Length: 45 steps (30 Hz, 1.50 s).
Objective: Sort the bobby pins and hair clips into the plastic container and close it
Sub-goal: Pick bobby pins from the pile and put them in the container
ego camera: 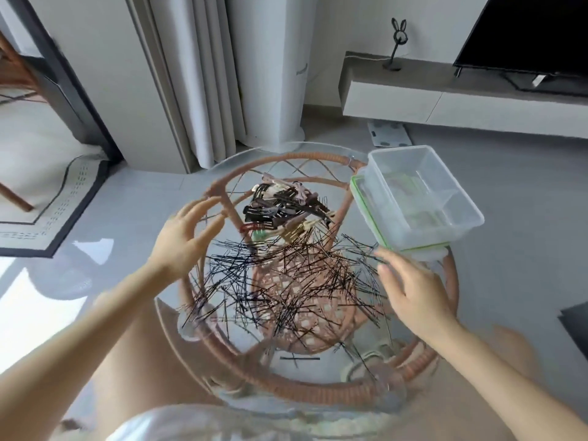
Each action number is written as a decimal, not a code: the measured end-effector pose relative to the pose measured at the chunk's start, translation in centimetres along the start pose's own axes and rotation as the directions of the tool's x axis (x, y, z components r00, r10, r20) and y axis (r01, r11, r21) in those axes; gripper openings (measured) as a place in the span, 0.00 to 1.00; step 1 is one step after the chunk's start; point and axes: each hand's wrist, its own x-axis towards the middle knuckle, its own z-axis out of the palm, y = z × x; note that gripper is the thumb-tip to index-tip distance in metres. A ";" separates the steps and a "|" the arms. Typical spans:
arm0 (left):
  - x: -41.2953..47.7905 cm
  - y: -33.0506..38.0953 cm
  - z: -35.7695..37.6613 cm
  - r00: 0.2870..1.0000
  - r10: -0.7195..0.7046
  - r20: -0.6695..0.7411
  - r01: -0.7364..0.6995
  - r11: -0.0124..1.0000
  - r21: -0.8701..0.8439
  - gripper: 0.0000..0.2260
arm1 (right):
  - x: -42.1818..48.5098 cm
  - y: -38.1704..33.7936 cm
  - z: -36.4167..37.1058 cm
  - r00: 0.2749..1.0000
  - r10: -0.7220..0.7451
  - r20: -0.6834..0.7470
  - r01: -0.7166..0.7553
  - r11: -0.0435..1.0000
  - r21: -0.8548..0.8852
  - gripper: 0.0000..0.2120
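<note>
A heap of thin black bobby pins (286,281) lies spread over the round glass top of a rattan table (318,155). Behind it sits a pile of brown, black and beige hair clips (283,208). A clear plastic container (423,198), divided inside and empty, stands at the table's right edge on top of its green-rimmed lid (359,198). My left hand (184,240) hovers open over the left side of the pins, holding nothing. My right hand (410,284) hovers open at the right of the pins, just below the container.
A white standing unit (270,74) and curtains rise behind the table. A low TV cabinet (445,97) with a television (525,33) is at the back right, a scale (389,133) on the floor before it. A rug (54,202) lies left. My knees are under the table.
</note>
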 end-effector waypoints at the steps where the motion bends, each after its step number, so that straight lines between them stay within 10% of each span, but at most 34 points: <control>1: -1.5 -0.1 0.2 1.000 -0.029 0.013 0.029 1.000 0.009 0.33 | -1.0 0.5 0.0 0.999 0.016 -0.031 -0.018 0.997 -0.075 0.20; 8: -6.9 2.1 5.0 0.999 -0.037 0.007 0.036 0.995 0.093 0.35 | -3.2 2.1 4.2 0.956 0.292 -0.023 -0.291 0.941 -0.175 0.26; 19: -4.4 7.9 10.6 0.979 -0.131 -0.158 0.113 0.986 -0.118 0.26 | -2.7 -4.8 6.8 0.992 0.020 0.124 -0.035 0.992 0.118 0.22; 23: -5.5 8.0 8.8 0.981 0.098 -0.168 -0.082 0.992 0.100 0.23 | -0.7 -3.0 4.3 0.991 0.126 -0.046 -0.121 0.987 0.105 0.19; 28: -7.7 8.7 9.0 0.769 0.613 0.181 -0.639 0.735 0.226 0.19 | 1.2 -0.4 3.1 0.988 0.136 0.076 -0.138 0.990 0.023 0.19; 35: -9.7 12.1 14.2 0.479 0.729 0.489 -0.877 0.413 0.244 0.24 | 0.3 -0.2 1.7 0.992 0.073 0.107 -0.103 0.945 0.309 0.16; 40: -8.6 12.1 15.2 0.513 0.751 0.416 -0.858 0.432 0.278 0.16 | -0.6 3.2 0.8 0.963 0.263 -0.049 -0.233 0.914 0.332 0.14; 45: -5.7 11.3 14.3 0.692 0.634 0.345 -0.713 0.528 0.461 0.15 | -1.4 2.8 1.8 0.942 0.326 -0.074 -0.290 0.907 0.307 0.16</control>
